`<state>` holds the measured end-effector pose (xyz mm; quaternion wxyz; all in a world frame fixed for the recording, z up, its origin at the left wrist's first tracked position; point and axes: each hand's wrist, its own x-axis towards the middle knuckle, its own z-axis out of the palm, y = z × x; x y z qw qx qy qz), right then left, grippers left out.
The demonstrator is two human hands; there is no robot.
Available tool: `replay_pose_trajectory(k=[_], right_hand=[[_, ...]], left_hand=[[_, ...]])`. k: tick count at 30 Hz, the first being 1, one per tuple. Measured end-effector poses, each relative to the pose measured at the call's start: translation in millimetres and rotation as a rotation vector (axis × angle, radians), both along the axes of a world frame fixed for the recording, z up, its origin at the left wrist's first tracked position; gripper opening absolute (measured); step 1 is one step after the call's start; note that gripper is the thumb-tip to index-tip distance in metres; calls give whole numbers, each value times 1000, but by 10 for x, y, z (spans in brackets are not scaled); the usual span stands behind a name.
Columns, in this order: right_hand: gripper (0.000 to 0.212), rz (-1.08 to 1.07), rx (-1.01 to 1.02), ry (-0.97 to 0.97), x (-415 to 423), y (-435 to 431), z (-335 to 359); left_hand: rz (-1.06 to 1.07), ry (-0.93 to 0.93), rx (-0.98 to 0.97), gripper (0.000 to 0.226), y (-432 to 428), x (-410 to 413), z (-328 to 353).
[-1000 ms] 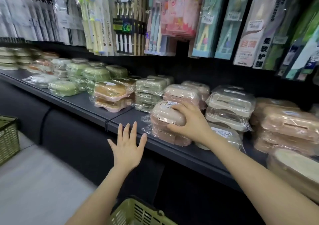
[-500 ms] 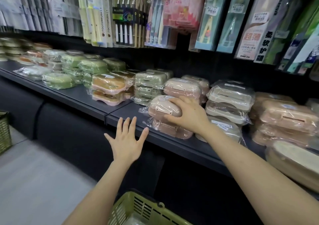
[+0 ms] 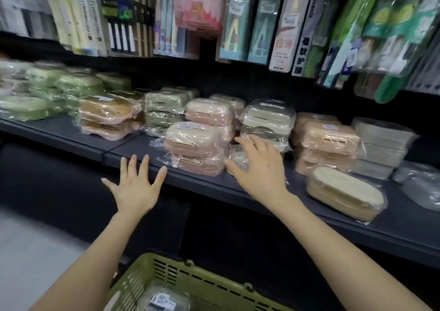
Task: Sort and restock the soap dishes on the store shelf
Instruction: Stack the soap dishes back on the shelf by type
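Our right grip (image 3: 259, 170) has let go of the dish (image 3: 195, 134) — it sits atop the pink stack on the shelf (image 3: 71, 132) — and hovers spread just beside it. Left grip (image 3: 135, 186) is spread too. One dish placed, we judge.

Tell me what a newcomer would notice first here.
Two open hands reach for the dark shelf: the left hand at its front edge, the right hand beside a stack of pink soap dishes in clear wrap. Toothbrush packs hang above, and a green basket sits at the bottom edge.
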<state>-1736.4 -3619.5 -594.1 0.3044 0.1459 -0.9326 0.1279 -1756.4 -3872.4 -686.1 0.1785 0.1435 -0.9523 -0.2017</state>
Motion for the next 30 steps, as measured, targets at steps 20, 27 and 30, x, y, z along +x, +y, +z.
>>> replay_pose_trajectory(k=[20, 27, 30], right_hand=[[67, -162, -287, -374, 796, 2635, -121], [49, -193, -505, -244, 1595, 3916, -61], [48, -263, -575, -167, 1823, 4561, -41]], left_hand=[[-602, 484, -134, 51, 2618, 874, 408], [-754, 494, -120, 54, 3734, 739, 606], [-868, 493, -134, 51, 4254, 630, 592]])
